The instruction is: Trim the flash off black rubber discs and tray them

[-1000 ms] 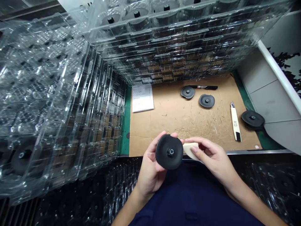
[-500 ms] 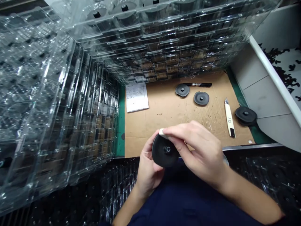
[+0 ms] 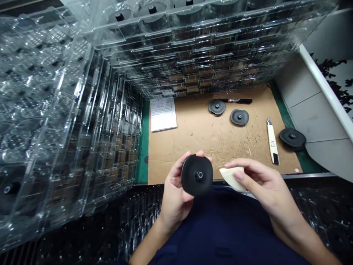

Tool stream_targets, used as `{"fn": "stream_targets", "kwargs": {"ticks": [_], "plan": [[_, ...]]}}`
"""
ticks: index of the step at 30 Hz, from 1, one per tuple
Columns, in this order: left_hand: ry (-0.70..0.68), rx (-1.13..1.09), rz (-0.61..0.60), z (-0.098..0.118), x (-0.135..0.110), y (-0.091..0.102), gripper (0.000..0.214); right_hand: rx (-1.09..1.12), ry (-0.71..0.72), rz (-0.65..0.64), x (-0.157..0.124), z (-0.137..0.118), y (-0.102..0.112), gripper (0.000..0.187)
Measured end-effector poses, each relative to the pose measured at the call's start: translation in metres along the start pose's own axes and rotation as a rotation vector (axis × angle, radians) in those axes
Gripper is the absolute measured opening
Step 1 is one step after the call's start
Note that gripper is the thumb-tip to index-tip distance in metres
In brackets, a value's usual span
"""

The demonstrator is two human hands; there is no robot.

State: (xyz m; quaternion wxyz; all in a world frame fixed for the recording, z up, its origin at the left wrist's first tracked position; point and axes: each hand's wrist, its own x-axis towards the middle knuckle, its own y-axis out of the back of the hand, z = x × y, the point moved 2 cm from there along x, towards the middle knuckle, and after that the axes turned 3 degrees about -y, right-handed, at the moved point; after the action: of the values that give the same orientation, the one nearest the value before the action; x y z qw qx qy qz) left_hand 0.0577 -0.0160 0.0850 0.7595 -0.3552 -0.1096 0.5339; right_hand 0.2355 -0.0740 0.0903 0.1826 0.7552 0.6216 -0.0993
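The held disc [image 3: 196, 186] is matte black, the wedge [image 3: 234, 179] beside it plain cream. Brown cardboard [image 3: 193, 141] covers the worktop [image 3: 144, 151], which shows green at its edges. The knife [image 3: 271, 138] has a cream handle, black-ended, marked "A13" in dark characters. The paper [image 3: 163, 116] is white with grey printed lines; the pen [image 3: 242, 101] is black with a pale band. The clothing [image 3: 223, 221] is navy.

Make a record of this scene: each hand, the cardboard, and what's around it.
Left hand: holds a black rounded disc with a central stub
Right hand: grips a cream wedge-shaped piece, material unclear, apart from the disc
Brown cardboard sheet: two dark-grey rounded discs, black pen, white printed paper, cream-handled knife marked A13
Right edge: another black rounded disc
Far side: stacked clear plastic trays
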Motion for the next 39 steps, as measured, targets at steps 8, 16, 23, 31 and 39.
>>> {"fn": "stream_targets", "kwargs": {"ticks": [8, 16, 23, 31, 39], "plan": [[0.005, 0.010, 0.001, -0.001, -0.004, -0.002, 0.059, 0.015, -0.005, -0.112, -0.001, 0.007, -0.008, 0.018], [0.021, -0.006, 0.010, 0.001, -0.006, -0.005, 0.058, -0.001, 0.018, -0.122, -0.003, 0.009, -0.009, 0.020], [0.046, 0.029, 0.050, -0.001, -0.007, -0.003, 0.062, -0.007, 0.022, -0.126, -0.003, 0.011, -0.011, 0.022], [0.039, -0.010, 0.038, 0.000, -0.006, -0.002, 0.059, -0.025, 0.022, -0.133, -0.002, 0.013, -0.012, 0.020], [0.051, -0.020, 0.053, -0.002, -0.005, -0.003, 0.059, -0.046, 0.019, -0.121, 0.000, 0.013, -0.012, 0.021]]}}
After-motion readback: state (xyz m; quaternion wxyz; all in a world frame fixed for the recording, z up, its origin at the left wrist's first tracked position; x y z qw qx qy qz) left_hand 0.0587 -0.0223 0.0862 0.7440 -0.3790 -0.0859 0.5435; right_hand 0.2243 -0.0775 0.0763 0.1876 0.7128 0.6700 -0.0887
